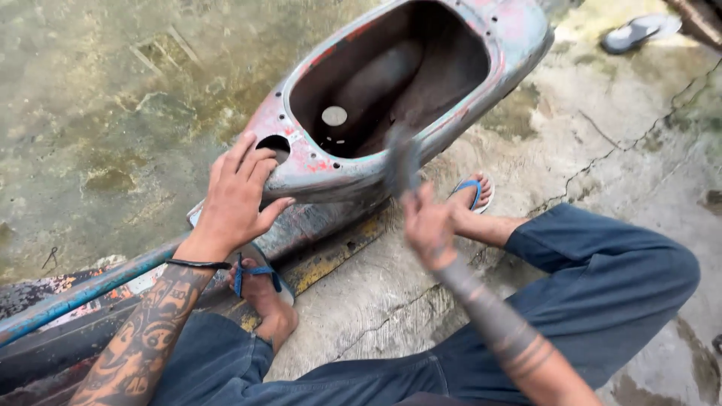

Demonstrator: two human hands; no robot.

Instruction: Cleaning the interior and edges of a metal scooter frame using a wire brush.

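The left hand [239,194] lies flat, fingers spread, on the rim of a worn scooter body shell [492,41] with peeling red and blue paint. The right hand [427,225] grips a blurred tool [402,159] against the shell's edge. Blue flip-flops [256,272] cover both feet on cracked concrete [602,150].

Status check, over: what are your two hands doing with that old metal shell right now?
Left hand flat on worn scooter shell. Right hand grips blurred tool at shell's edge. Nothing between tool and shell.
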